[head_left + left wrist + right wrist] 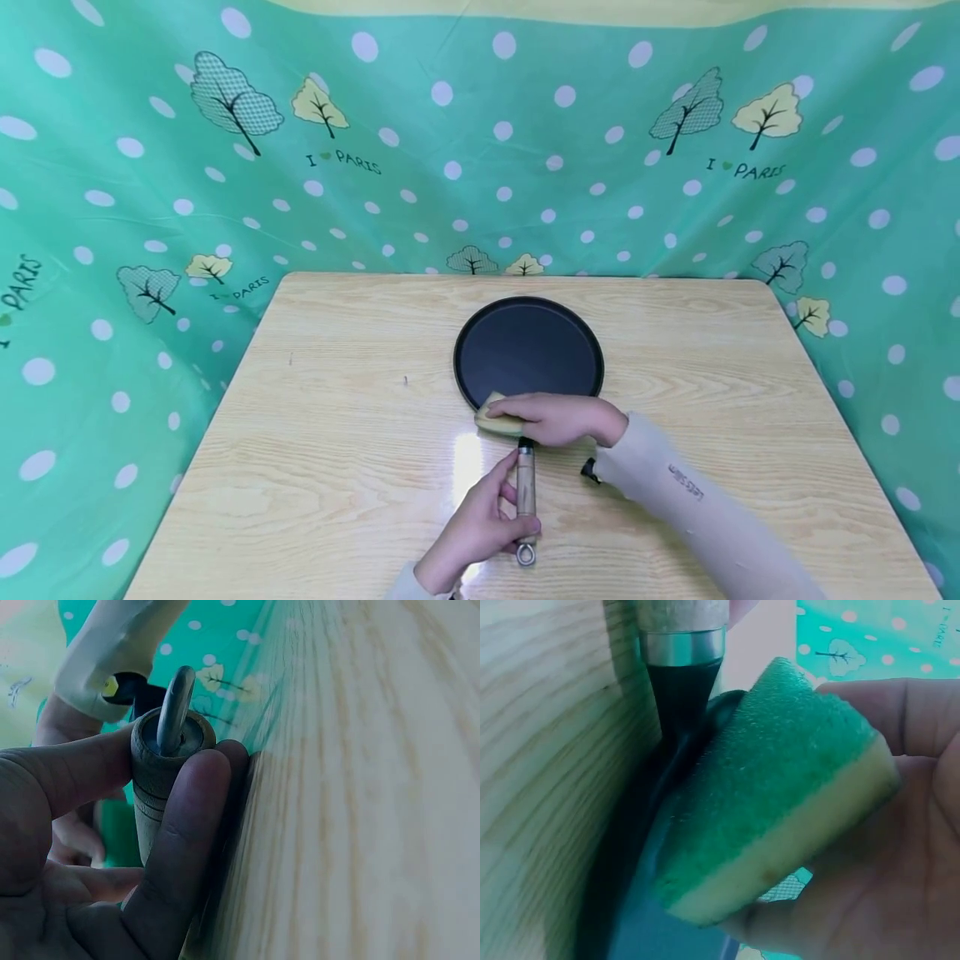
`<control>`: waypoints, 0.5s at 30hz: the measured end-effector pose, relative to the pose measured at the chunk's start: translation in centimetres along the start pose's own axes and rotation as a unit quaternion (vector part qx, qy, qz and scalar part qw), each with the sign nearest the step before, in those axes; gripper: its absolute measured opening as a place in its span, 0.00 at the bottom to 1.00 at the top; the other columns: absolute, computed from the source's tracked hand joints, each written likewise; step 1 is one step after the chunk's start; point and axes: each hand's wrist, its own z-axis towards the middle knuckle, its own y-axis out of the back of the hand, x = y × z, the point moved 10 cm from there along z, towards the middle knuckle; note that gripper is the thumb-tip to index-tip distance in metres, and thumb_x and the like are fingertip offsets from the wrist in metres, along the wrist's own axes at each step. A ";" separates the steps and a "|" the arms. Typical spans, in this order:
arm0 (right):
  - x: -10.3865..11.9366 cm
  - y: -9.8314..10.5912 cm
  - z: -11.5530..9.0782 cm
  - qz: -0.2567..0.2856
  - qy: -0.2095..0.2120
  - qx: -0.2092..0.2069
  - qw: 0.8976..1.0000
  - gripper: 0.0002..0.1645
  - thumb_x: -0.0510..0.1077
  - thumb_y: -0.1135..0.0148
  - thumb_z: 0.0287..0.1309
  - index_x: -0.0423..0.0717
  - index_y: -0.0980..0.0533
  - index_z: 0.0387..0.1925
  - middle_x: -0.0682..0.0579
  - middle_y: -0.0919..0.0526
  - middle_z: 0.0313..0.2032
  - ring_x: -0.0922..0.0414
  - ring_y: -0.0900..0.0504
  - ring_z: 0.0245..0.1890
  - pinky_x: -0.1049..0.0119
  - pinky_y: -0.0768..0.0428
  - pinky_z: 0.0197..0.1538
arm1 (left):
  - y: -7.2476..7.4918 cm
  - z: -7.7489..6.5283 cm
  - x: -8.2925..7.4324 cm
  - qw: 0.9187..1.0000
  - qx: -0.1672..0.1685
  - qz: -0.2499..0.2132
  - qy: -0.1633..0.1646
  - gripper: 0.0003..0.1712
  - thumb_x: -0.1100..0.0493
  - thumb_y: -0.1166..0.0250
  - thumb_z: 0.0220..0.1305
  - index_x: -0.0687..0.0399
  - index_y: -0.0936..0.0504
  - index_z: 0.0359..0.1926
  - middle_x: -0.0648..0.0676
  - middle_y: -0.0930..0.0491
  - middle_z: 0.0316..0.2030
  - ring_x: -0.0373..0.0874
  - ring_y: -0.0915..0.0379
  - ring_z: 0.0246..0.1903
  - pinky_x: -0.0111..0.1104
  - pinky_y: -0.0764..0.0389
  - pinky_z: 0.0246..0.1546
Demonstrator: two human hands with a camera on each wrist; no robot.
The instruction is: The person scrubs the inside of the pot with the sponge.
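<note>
A round black flat pan (528, 350) lies on the table, its wooden handle (527, 487) pointing toward me. My left hand (480, 521) grips that handle near its end, thumb and fingers on either side, below the metal hanging ring (175, 709). In my right hand (558, 418) is a sponge (780, 795), yellow with a green scouring side, pinched between thumb and fingers. The sponge sits at the pan's near rim, beside where the handle joins. In the right wrist view its green side faces the rim and handle neck (681, 694).
The pan rests on a light wood-grain table (337, 433). A green polka-dot cloth (502, 167) with tree prints hangs behind the table and along both sides. My right sleeve (697, 500) crosses over the table's right part, with a black strap piece (590, 471) at the wrist.
</note>
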 end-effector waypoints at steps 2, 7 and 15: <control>0.2 0.0 0.5 0.001 0.003 -0.005 1.000 0.32 0.32 0.57 0.75 0.43 0.34 0.78 0.42 0.35 0.77 0.43 0.41 0.79 0.44 0.39 0.81 | 0.0 0.0 0.0 1.000 0.001 -0.001 -0.003 0.57 0.68 0.24 0.61 0.62 0.48 0.83 0.58 0.29 0.42 0.40 0.22 0.19 0.36 0.09 0.21; 0.3 -0.2 2.0 0.004 -0.006 -0.019 1.000 0.33 0.33 0.56 0.77 0.42 0.38 0.80 0.42 0.39 0.79 0.44 0.44 0.80 0.46 0.41 0.82 | 0.0 0.1 0.0 1.000 0.008 -0.001 -0.005 0.56 0.67 0.25 0.61 0.63 0.49 0.83 0.58 0.29 0.42 0.40 0.22 0.19 0.35 0.09 0.22; 0.7 0.1 4.2 -0.046 -0.030 -0.033 0.998 0.34 0.37 0.56 0.81 0.45 0.43 0.83 0.44 0.48 0.83 0.45 0.50 0.82 0.39 0.45 0.82 | 0.0 0.3 0.1 1.000 0.008 -0.002 -0.005 0.56 0.67 0.25 0.62 0.65 0.49 0.82 0.58 0.29 0.41 0.40 0.20 0.20 0.35 0.09 0.22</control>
